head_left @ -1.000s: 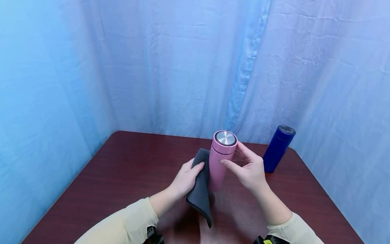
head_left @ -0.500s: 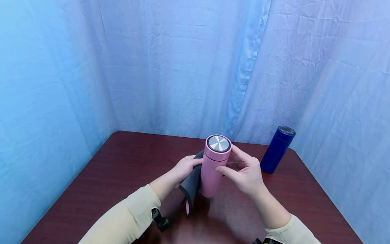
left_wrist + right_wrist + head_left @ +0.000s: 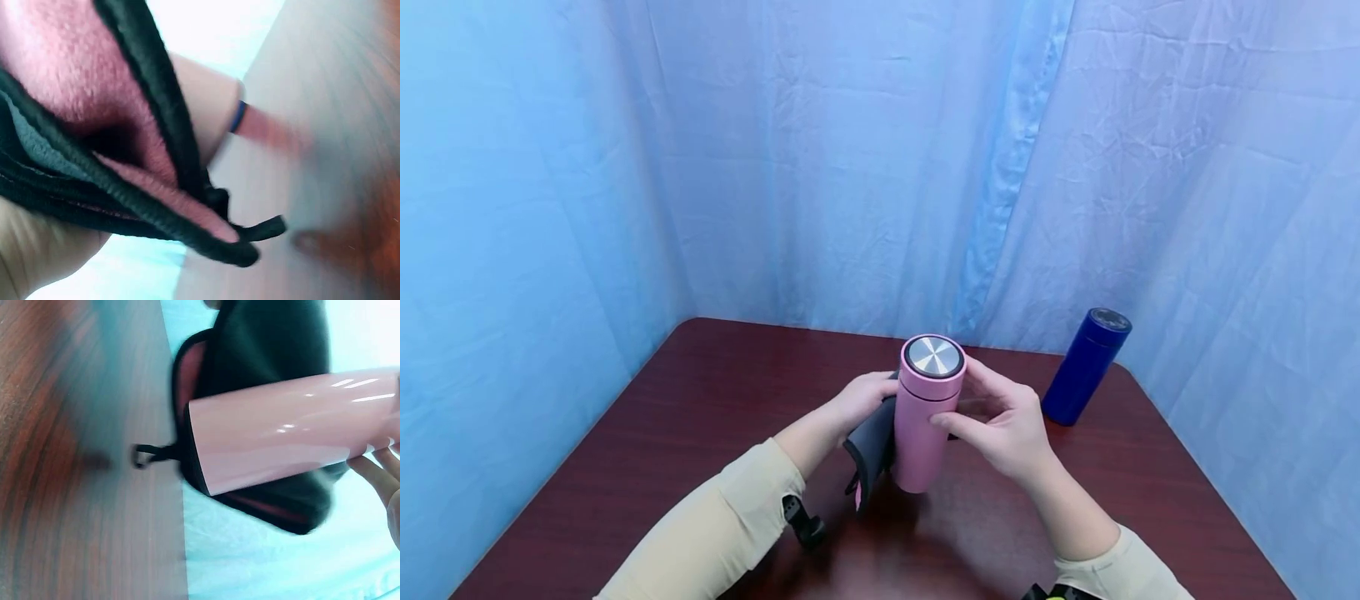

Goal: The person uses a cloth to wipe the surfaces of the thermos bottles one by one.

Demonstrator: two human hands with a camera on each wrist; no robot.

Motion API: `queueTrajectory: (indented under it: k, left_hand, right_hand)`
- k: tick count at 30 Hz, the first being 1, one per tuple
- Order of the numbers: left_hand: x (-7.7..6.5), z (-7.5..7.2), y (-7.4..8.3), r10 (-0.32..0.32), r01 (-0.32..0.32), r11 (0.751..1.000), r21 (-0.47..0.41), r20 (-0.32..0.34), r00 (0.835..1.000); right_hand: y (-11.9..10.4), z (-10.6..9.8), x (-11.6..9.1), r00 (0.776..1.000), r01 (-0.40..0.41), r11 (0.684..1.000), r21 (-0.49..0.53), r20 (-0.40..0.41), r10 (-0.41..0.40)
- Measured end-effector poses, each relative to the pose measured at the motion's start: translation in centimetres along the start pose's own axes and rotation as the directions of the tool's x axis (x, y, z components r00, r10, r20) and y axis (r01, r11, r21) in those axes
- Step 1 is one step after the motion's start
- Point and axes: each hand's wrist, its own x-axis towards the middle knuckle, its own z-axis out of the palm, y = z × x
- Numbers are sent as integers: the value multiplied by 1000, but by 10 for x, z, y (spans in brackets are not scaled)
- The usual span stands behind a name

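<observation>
A pink vacuum flask (image 3: 921, 442) with a shiny metal disc on its lid stands nearly upright between my hands, over the middle of the table. My right hand (image 3: 1011, 425) grips its upper part, thumb in front and fingers behind. With my left hand (image 3: 861, 398) I hold a dark grey cloth (image 3: 872, 442) against the flask's left side. The cloth's other face (image 3: 69, 62) is pink, with black edging and a small loop (image 3: 262, 228). In the right wrist view the cloth (image 3: 269, 337) wraps behind the flask (image 3: 281, 428). The flask hides my left fingertips.
A blue flask (image 3: 1084, 371) stands at the table's far right. The dark red-brown table (image 3: 715, 400) has rounded far corners. Pale blue curtains (image 3: 835, 167) hang around its back and sides.
The pink flask and my right hand have shifted slightly left and nearer. My left hand has moved the cloth further behind the flask, and its pink underside now shows at the lower edge.
</observation>
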Motion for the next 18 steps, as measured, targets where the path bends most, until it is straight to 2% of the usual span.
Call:
queueTrajectory:
  k: [2, 3, 6, 8, 11, 14, 16, 18]
  left_hand:
    - [1, 1, -7, -17, 17, 997, 75, -3, 1000]
    - [1, 1, -10, -29, 28, 996, 84, 5, 1000]
    - [-5, 0, -11, -51, 51, 999, 20, 19, 999]
    - [-11, 1, -7, -22, 23, 998, -59, 12, 1000]
    - [-22, 5, 7, 86, -84, 976, -203, 1, 996]
    - [-30, 11, 18, 220, -226, 928, -296, -54, 974]
    - [-33, 14, 23, 282, -300, 898, -322, -101, 954]
    - [-33, 17, 22, 315, -345, 892, -291, -145, 938]
  right_hand:
    - [1, -3, 1, 1000, 13, 1000, -11, -19, -13]
    - [1, -6, 1, 999, 8, 1000, -21, -34, -9]
    - [4, -13, 3, 995, -32, 997, -76, -94, 25]
    - [6, -16, 3, 990, -74, 991, -110, -125, 60]
    - [9, -16, 1, 988, -107, 986, -127, -121, 92]
    - [12, -13, -3, 991, -120, 986, -113, -70, 113]
    - [14, -10, -6, 992, -122, 987, -104, -45, 118]
    - [13, -8, -7, 992, -124, 988, -91, -40, 121]
